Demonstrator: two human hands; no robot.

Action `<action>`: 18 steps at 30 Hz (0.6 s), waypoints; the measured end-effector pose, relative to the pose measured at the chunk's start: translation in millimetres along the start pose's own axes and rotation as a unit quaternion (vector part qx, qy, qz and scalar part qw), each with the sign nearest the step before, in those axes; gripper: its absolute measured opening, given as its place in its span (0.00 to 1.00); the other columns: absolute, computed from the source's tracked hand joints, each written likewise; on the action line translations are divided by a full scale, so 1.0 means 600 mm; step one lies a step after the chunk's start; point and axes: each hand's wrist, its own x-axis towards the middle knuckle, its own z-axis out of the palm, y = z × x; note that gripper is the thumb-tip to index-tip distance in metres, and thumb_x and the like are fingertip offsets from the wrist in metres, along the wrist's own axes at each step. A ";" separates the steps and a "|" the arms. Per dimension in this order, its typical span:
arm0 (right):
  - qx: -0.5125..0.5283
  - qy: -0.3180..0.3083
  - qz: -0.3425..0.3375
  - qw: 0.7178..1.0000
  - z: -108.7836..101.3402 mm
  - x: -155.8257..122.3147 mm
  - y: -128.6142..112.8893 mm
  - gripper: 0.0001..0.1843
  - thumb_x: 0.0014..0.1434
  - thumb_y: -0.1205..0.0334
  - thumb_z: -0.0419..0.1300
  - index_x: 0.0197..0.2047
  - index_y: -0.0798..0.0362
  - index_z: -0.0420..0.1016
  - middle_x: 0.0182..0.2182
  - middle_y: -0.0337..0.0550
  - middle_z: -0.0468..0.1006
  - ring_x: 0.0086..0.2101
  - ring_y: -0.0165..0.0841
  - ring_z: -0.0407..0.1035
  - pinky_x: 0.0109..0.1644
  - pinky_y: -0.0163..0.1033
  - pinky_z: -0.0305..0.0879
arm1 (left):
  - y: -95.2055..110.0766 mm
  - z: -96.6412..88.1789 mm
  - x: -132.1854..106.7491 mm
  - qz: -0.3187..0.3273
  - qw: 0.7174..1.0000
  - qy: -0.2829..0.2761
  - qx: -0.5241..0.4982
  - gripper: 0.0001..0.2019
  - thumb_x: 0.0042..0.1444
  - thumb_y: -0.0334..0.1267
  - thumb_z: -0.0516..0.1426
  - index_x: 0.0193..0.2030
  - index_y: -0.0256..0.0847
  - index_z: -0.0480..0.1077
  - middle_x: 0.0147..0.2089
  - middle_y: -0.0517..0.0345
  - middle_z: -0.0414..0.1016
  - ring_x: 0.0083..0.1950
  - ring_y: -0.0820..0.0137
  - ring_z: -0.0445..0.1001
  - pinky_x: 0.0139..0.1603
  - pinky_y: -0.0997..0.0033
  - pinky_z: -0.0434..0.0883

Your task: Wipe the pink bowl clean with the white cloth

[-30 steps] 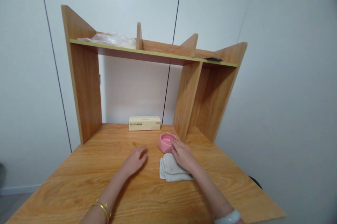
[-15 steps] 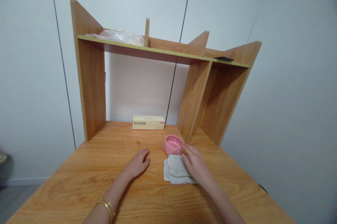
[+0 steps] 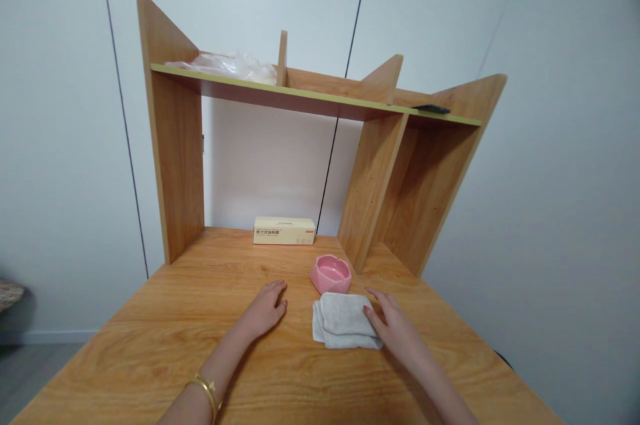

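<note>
Head cam: pale box (image 3: 284,231) sits well past the left hand (image 3: 265,310), which is loosely open, empty. Pink faceted bowl (image 3: 330,278) is farther out between the hands, kinda blocking the spot behind the folded, light grey cloth (image 3: 345,318). Right hand (image 3: 393,325)'s half open by the cloth's right edge, not gripping; can't tell if it's touching.

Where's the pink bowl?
In the head view, the pink bowl is on the desk, slightly right of centre, just beyond the cloth and nearer than the box.
</note>
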 end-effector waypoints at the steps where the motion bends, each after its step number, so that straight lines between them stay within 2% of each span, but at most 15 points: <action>1: 0.010 0.007 0.006 1.000 0.003 0.005 0.003 0.21 0.54 0.56 0.52 0.49 0.54 0.69 0.47 0.51 0.73 0.50 0.40 0.65 0.57 0.46 0.58 | 0.006 0.000 -0.001 0.010 1.000 0.004 -0.001 0.21 0.52 0.33 0.49 0.55 0.35 0.66 0.59 0.44 0.66 0.62 0.61 0.59 0.63 0.60 0.57; 5: 0.068 0.018 0.029 0.997 0.017 0.045 0.013 0.25 0.55 0.53 0.50 0.53 0.56 0.67 0.51 0.53 0.71 0.51 0.39 0.65 0.57 0.47 0.57 | 0.054 0.009 -0.012 0.103 0.995 -0.001 0.009 0.19 0.55 0.32 0.47 0.54 0.37 0.66 0.57 0.47 0.67 0.60 0.65 0.61 0.62 0.64 0.57; 8: 0.107 -0.016 0.077 0.991 0.032 0.089 0.010 0.29 0.55 0.52 0.50 0.56 0.59 0.63 0.54 0.54 0.68 0.52 0.39 0.64 0.57 0.46 0.57 | 0.108 0.034 -0.023 0.216 0.974 -0.059 0.028 0.18 0.57 0.32 0.47 0.54 0.41 0.65 0.57 0.52 0.67 0.59 0.67 0.62 0.62 0.66 0.57; 10: 0.120 -0.037 0.118 0.985 0.046 0.116 0.005 0.29 0.53 0.54 0.53 0.56 0.60 0.63 0.55 0.54 0.68 0.53 0.38 0.64 0.58 0.44 0.57 | 0.140 0.056 -0.027 0.277 0.955 -0.092 0.059 0.19 0.57 0.37 0.50 0.56 0.42 0.63 0.61 0.53 0.63 0.63 0.63 0.57 0.65 0.61 0.53; 12: 0.124 -0.049 0.143 0.981 0.060 0.136 -0.002 0.26 0.51 0.56 0.55 0.53 0.59 0.67 0.51 0.53 0.71 0.51 0.38 0.65 0.56 0.42 0.59 | 0.163 0.077 -0.027 0.294 0.945 -0.114 0.089 0.23 0.57 0.39 0.51 0.60 0.41 0.59 0.63 0.52 0.60 0.64 0.60 0.54 0.65 0.60 0.51; 14: 0.126 -0.058 0.147 0.979 0.071 0.149 -0.008 0.21 0.49 0.60 0.57 0.47 0.58 0.72 0.45 0.49 0.76 0.47 0.37 0.69 0.51 0.40 0.63 | 0.175 0.090 -0.025 0.279 0.944 -0.127 0.119 0.23 0.59 0.35 0.48 0.62 0.40 0.56 0.63 0.51 0.60 0.64 0.60 0.55 0.64 0.59 0.52; 16: 0.126 -0.070 0.157 0.977 0.081 0.155 -0.015 0.17 0.46 0.65 0.57 0.42 0.57 0.75 0.34 0.45 0.80 0.38 0.36 0.73 0.43 0.38 0.68 | 0.178 0.092 -0.024 0.253 0.948 -0.135 0.136 0.23 0.60 0.31 0.43 0.63 0.39 0.55 0.63 0.49 0.61 0.63 0.61 0.57 0.63 0.60 0.54; 18: 0.126 -0.082 0.174 0.973 0.092 0.158 -0.027 0.16 0.45 0.69 0.56 0.39 0.59 0.75 0.21 0.41 0.77 0.26 0.35 0.73 0.32 0.36 0.68 | 0.170 0.082 -0.029 0.219 0.957 -0.132 0.138 0.23 0.61 0.29 0.41 0.63 0.37 0.56 0.62 0.47 0.62 0.62 0.61 0.60 0.61 0.61 0.57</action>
